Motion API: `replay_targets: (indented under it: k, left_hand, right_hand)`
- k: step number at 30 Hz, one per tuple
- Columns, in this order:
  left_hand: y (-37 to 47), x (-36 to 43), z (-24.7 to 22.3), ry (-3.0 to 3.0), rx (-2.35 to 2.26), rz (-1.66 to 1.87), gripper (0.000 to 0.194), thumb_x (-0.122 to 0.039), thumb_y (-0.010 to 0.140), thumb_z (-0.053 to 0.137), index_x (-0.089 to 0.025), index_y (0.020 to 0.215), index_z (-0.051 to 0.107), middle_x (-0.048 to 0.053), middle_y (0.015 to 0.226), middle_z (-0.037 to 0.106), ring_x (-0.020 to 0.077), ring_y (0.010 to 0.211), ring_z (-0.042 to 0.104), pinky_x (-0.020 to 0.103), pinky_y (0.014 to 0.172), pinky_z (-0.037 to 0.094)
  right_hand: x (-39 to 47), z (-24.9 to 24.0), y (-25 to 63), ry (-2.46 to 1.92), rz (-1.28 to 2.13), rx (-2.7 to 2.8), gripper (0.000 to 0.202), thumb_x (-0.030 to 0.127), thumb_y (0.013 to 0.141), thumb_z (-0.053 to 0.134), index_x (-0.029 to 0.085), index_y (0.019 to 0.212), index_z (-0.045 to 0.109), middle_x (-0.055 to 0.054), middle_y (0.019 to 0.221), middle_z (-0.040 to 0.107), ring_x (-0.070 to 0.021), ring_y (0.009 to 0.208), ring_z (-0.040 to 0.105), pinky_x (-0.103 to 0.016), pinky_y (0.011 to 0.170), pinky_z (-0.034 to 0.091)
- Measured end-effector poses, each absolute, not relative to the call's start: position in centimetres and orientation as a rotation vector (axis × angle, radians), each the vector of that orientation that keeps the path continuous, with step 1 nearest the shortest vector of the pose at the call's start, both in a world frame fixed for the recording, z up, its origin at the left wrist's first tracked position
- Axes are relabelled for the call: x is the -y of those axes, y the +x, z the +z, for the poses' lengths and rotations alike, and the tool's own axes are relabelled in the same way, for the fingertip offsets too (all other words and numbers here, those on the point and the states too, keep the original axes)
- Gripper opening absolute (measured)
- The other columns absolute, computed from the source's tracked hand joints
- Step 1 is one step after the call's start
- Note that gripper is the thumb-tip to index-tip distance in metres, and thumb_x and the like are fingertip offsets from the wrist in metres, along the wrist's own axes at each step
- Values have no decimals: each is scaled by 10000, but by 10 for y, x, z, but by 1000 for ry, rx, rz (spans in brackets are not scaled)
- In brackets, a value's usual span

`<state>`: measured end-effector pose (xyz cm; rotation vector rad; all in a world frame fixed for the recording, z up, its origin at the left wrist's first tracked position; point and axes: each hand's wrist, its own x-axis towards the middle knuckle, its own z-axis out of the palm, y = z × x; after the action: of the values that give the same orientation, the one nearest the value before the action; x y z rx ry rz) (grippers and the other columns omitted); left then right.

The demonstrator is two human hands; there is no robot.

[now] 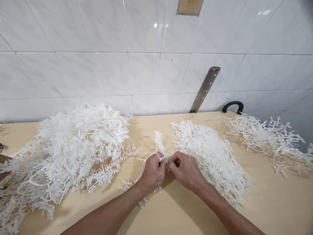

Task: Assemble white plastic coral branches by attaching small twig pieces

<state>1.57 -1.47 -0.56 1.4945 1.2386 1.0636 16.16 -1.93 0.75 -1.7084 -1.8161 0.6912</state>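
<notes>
In the middle of the view my left hand is closed on a white plastic branch, whose feathery tip points up and whose long bare stem curves down along the wrist. My right hand is closed right beside it, thumb and fingertips pinched near the branch's end; what they hold is too small to make out. A few small white sprigs lie on the table by my left wrist.
A large heap of white branches covers the left of the wooden table. Right of my hands lies a flatter pile. Bare-looking white stems lie far right, near a black curved handle. A metal strip stands against the tiled wall.
</notes>
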Motion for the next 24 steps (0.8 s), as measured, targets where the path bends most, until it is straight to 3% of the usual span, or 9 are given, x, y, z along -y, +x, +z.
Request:
replay_targets:
  k: [3, 5, 11, 15, 18, 24]
  left_hand:
    - [15, 13, -4, 1479, -1235, 1076, 297, -402, 822, 565, -204, 636, 445, -42, 582, 422, 118, 566, 387, 242, 561, 334]
    - [14, 12, -4, 1428, -1230, 1060, 314, -430, 819, 572, -204, 639, 451, -44, 560, 431, 114, 542, 399, 238, 541, 331]
    - [12, 9, -7, 1266, -1194, 1060, 389, -517, 818, 613, -197, 645, 474, -64, 479, 428, 84, 439, 384, 215, 467, 320]
    - [12, 9, -6, 1145, -1156, 1021, 364, -509, 820, 613, -189, 674, 519, -30, 481, 542, 97, 391, 461, 213, 420, 352]
    - [12, 9, -4, 1134, -1129, 1043, 343, -471, 818, 624, -175, 665, 544, 9, 530, 615, 113, 432, 545, 218, 466, 419]
    - [13, 8, -4, 1172, -1115, 1082, 322, -454, 813, 639, -165, 677, 594, 14, 541, 634, 132, 460, 580, 240, 506, 467]
  right_hand:
    - [16, 3, 165, -1641, 249, 1897, 135, 215, 792, 486, 214, 658, 502, -27, 669, 585, -153, 571, 512, -278, 548, 386]
    - [13, 2, 171, -1647, 205, 1857, 135, 213, 795, 490, 213, 660, 497, -26, 669, 580, -153, 575, 508, -282, 560, 388]
    - [6, 18, 194, -1719, 688, 1433, 183, 386, 821, 622, 211, 776, 598, 7, 610, 593, -154, 521, 563, -272, 502, 428]
    - [-2, 32, 210, -1306, 1197, 900, 271, 451, 787, 708, 205, 796, 595, 25, 627, 548, -101, 477, 478, -228, 424, 387]
    - [-5, 35, 213, -1042, 1381, 623, 292, 439, 755, 756, 204, 859, 617, 34, 690, 535, -65, 487, 418, -180, 380, 334]
    - [6, 12, 186, -1349, 1283, 1180, 320, 490, 822, 686, 180, 782, 616, 35, 574, 542, -89, 445, 483, -215, 427, 428]
